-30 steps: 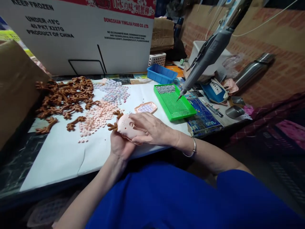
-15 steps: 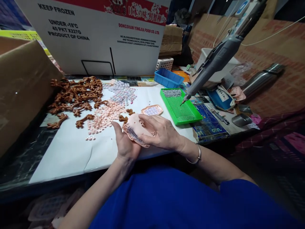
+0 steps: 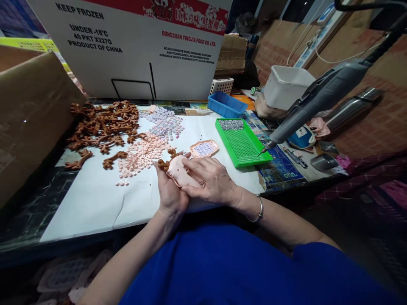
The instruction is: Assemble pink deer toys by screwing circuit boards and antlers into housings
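Note:
Between my two hands is a pale pink plastic shell [image 3: 179, 169], with brown antler-shaped pieces [image 3: 163, 164] sticking out at its upper left. My left hand [image 3: 170, 192] cups it from below and the left, fingers mostly hidden under it. My right hand [image 3: 211, 178] lies over its right side, thumb and fingers closed on it. Just beyond my right hand, a pink-rimmed panel [image 3: 204, 148] with rows of pale keys lies on the white sheet [image 3: 85, 207]. Many small pink caps [image 3: 146, 152] and pale printed keys [image 3: 165, 123] are spread to the left.
Brown antler-shaped parts [image 3: 101, 125] are heaped by a cardboard box [image 3: 34, 110]. A green tray [image 3: 241, 142] holds small screws; an electric screwdriver [image 3: 318, 101] hangs with its tip over it. Behind stand a blue bin [image 3: 226, 105] and a large white carton [image 3: 133, 55].
The shell now lies closed up, its printed key side no longer showing, and both hands press round it. The hanging screwdriver has swung to the right.

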A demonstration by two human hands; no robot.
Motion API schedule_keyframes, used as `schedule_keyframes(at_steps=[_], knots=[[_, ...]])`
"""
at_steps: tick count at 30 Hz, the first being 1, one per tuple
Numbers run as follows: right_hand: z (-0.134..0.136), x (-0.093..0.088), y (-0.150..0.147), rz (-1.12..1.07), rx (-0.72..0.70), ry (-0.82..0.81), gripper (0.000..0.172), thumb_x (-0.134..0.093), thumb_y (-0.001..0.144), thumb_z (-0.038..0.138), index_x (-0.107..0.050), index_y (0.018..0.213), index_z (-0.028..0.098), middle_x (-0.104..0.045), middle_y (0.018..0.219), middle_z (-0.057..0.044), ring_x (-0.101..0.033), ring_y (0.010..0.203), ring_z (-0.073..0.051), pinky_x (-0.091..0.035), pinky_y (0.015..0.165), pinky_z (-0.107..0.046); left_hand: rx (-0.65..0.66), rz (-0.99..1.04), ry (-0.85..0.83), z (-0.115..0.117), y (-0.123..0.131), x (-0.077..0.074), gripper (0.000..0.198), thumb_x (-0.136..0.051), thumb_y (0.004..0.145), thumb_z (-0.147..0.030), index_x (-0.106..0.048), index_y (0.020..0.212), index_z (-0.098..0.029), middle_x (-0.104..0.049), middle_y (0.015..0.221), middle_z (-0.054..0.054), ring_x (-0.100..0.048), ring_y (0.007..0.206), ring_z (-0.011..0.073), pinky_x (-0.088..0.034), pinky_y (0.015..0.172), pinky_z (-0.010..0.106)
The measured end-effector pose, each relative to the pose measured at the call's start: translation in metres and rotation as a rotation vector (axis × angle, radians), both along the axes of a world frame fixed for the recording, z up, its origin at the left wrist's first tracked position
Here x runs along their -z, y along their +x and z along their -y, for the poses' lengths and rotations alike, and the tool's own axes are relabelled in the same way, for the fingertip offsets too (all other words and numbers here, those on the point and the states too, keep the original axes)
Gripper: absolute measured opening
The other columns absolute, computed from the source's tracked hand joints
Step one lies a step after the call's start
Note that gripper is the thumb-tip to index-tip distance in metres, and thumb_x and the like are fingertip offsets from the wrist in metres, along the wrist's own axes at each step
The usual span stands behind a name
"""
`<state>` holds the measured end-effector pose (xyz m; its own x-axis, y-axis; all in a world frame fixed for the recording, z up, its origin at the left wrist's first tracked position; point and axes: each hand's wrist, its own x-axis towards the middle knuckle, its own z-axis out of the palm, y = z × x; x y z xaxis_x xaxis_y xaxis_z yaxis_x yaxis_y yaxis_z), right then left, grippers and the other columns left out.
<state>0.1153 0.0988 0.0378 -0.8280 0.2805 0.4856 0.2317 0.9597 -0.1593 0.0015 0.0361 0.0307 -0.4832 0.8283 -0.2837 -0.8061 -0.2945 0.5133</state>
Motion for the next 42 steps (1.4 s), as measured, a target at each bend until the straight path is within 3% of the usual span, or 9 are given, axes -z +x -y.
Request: schedule_keyframes(at_steps=[7, 11, 14, 17, 21, 24, 28, 35, 42], knots=[[-0.001, 0.010, 0.001, -0.083, -0.051, -0.005, 0.063, -0.051, 0.096, 0.060, -0.057, 0.139, 0.014, -0.068, 0.118, -0.015, -0.063, 0.107, -0.027, -0.055, 0.091, -0.045, -0.067, -0.219, 0.080, 0.009, 0.005, 0.006, 0.078, -0.056, 0.064, -0.093, -0.076, 0.091, -0.022, -0.075, 0.115, 0.011, -0.061, 0.129, 0.0335, -0.047, 0.112, 0.046], [0.003, 0.014, 0.004, -0.155, -0.083, 0.062, 0.056, -0.054, 0.097, 0.056, -0.059, 0.134, 0.014, -0.066, 0.122, -0.017, -0.063, 0.110, -0.027, -0.056, 0.092, -0.043, -0.076, -0.451, 0.100, 0.016, 0.006, 0.012, 0.056, -0.085, 0.065, -0.059, -0.074, 0.110, -0.026, -0.073, 0.125, 0.008, -0.059, 0.132, 0.0317, -0.044, 0.115, 0.044], [0.005, 0.014, 0.007, -0.170, -0.118, 0.032, 0.054, -0.055, 0.096, 0.056, -0.063, 0.128, 0.012, -0.064, 0.124, -0.020, -0.063, 0.114, -0.028, -0.056, 0.096, -0.044, -0.059, -0.508, 0.098, 0.019, 0.005, 0.016, 0.051, -0.084, 0.071, -0.045, -0.073, 0.116, -0.026, -0.073, 0.127, 0.008, -0.060, 0.131, 0.0311, -0.044, 0.116, 0.044], [0.004, 0.009, 0.009, -0.242, -0.172, -0.202, 0.048, -0.052, 0.100, 0.051, -0.061, 0.131, 0.016, -0.066, 0.124, -0.017, -0.063, 0.118, -0.023, -0.056, 0.099, -0.039, -0.064, -0.512, 0.112, 0.024, 0.004, 0.017, 0.051, -0.083, 0.070, -0.046, -0.074, 0.117, -0.027, -0.070, 0.132, 0.008, -0.058, 0.134, 0.0319, -0.045, 0.115, 0.043], [0.001, 0.002, 0.011, -0.280, -0.146, -0.556, 0.052, -0.046, 0.102, 0.054, -0.059, 0.132, 0.013, -0.070, 0.118, -0.013, -0.070, 0.102, -0.017, -0.060, 0.089, -0.031, 0.054, -0.514, 0.099, 0.029, 0.005, 0.014, 0.055, -0.087, 0.065, -0.046, -0.075, 0.116, -0.027, -0.067, 0.138, 0.007, -0.054, 0.137, 0.0327, -0.048, 0.112, 0.039], [0.000, 0.000, 0.013, -0.234, -0.113, -0.457, 0.061, -0.047, 0.099, 0.059, -0.061, 0.129, 0.009, -0.069, 0.119, -0.017, -0.067, 0.110, -0.021, -0.057, 0.098, -0.038, 0.086, -0.417, 0.027, 0.026, 0.006, 0.012, 0.052, -0.088, 0.063, -0.048, -0.076, 0.110, -0.027, -0.073, 0.127, 0.006, -0.059, 0.131, 0.0312, -0.054, 0.104, 0.038], [0.004, 0.005, 0.016, -0.110, -0.102, -0.262, 0.080, -0.058, 0.089, 0.066, -0.051, 0.141, 0.005, -0.060, 0.130, -0.023, -0.056, 0.125, -0.030, -0.052, 0.107, -0.051, 0.050, -0.316, -0.048, 0.019, 0.009, 0.012, 0.044, -0.085, 0.066, -0.051, -0.077, 0.099, -0.023, -0.077, 0.114, 0.007, -0.067, 0.120, 0.0284, -0.055, 0.102, 0.037], [0.005, 0.013, 0.018, -0.146, -0.082, -0.164, 0.067, -0.064, 0.092, 0.049, -0.047, 0.142, 0.008, -0.060, 0.125, -0.020, -0.057, 0.119, -0.030, -0.054, 0.102, -0.051, 0.055, -0.316, -0.043, 0.017, 0.016, 0.010, 0.056, -0.092, 0.055, -0.050, -0.075, 0.100, -0.022, -0.077, 0.110, 0.007, -0.068, 0.116, 0.0300, -0.055, 0.103, 0.040], [0.004, 0.012, 0.020, -0.141, -0.091, -0.208, 0.066, -0.064, 0.092, 0.047, -0.046, 0.145, 0.011, -0.058, 0.126, -0.018, -0.055, 0.121, -0.029, -0.052, 0.104, -0.051, 0.116, -0.332, -0.028, 0.018, 0.014, 0.014, 0.064, -0.091, 0.059, -0.049, -0.071, 0.111, -0.018, -0.073, 0.119, 0.011, -0.065, 0.122, 0.0333, -0.051, 0.108, 0.045]])
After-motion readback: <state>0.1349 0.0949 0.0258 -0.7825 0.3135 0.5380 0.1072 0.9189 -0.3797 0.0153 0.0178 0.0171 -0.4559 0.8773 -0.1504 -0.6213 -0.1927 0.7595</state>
